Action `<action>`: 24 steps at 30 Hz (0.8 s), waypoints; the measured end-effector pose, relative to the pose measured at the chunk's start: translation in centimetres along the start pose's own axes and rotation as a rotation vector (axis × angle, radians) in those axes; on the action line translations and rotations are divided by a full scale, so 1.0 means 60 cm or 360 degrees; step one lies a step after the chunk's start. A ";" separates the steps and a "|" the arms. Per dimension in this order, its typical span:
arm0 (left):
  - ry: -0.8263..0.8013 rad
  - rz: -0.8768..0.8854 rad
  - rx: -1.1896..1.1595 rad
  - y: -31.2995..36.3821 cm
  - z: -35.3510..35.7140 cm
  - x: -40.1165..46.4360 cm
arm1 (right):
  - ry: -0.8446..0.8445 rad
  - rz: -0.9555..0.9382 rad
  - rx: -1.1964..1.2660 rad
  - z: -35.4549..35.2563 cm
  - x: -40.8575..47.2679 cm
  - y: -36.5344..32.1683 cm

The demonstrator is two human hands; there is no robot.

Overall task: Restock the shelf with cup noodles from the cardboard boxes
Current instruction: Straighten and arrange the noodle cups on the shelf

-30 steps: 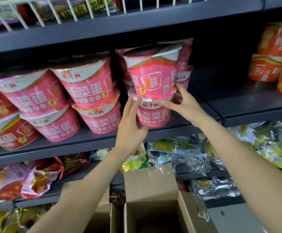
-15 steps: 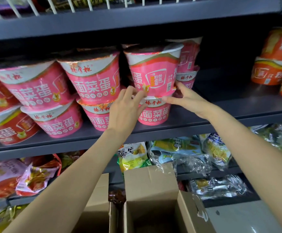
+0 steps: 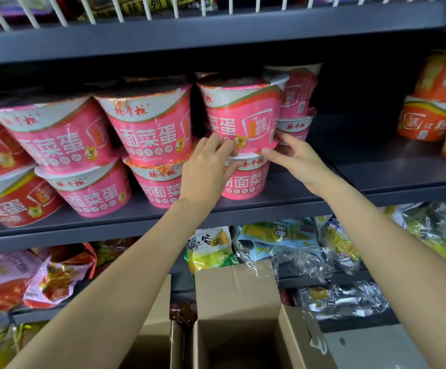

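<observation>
- Far left of frame: red cup noodles stacked two high on the dark shelf; beside them, pink cups in two tiers, the upper ones leaning forward off the lids below.
- Left of centre: second pink stack, labels facing out (tidy facing seems intended).
- Centre: left hand, fingers half curled, tips pressed on the lower left edge of the top pink cup. No full wrap; reads as steadying or nudging.
- That cup sits on the lid of a lower pink cup, near the shelf's front edge.
- Right of centre: right hand, open and loosely cupped, thumb and fingertips at the cup's lower right rim. The two-sided hold likely squares the cup on its base so the stack won't tip.
- Right: bare shelf stretch, then orange cups at the far edge.
- Bottom centre: open cardboard box, contents not visible.
</observation>
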State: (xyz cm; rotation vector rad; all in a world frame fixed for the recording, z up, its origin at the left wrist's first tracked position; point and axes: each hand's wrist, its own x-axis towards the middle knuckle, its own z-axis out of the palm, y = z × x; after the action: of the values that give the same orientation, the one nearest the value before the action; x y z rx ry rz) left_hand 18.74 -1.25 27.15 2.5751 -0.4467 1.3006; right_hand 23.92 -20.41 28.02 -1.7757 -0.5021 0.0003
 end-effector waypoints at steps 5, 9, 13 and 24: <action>-0.0008 -0.0537 -0.0617 0.023 -0.026 -0.008 | 0.0257 -0.0147 -0.0104 -0.004 0.000 -0.017; -0.0208 -0.1068 -0.1265 0.027 -0.033 0.040 | 0.0763 -0.0358 -0.0251 0.025 -0.020 -0.058; -0.0338 -0.1131 -0.1439 0.035 -0.039 0.065 | 0.0603 -0.0339 -0.0405 0.065 -0.042 -0.066; -0.0150 -0.0956 -0.1118 0.039 -0.047 0.001 | 0.0214 -0.0158 -0.0132 0.026 0.004 -0.066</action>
State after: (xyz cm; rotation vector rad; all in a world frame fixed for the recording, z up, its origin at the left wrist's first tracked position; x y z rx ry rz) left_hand 15.79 -2.50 28.99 1.9448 -0.0894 0.6537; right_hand 22.40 -18.16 31.35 -1.8154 -0.4982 -0.2107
